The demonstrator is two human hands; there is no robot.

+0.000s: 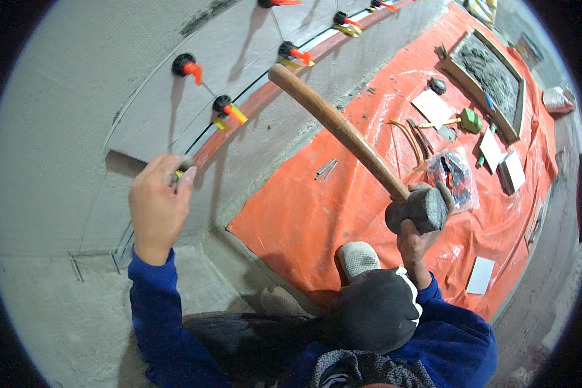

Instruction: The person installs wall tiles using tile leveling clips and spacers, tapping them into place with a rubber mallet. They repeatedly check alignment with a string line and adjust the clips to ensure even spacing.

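Tiling partly done: large grey wall tiles (194, 97) set, orange-and-black levelling clips (189, 66) in joints. Left hand (156, 207) fingers pinching clip at tile's lower corner; right hand (415, 240) gripping wooden-handled rubber mallet (394, 187) by its head. Bare wall left below.

Our left hand (156, 205) sits at nine o'clock against the lower edge of the wall tile (194, 97), whose levelling clips (187, 66) run off toward twelve. Our right hand (415, 242) at four o'clock grips the mallet (368, 152) by its head, handle pointing to eleven. At two o'clock, on the floor sheet (343, 213), lie the mortar tray (490, 81), loose tiles (433, 107) and a bag (454, 174).
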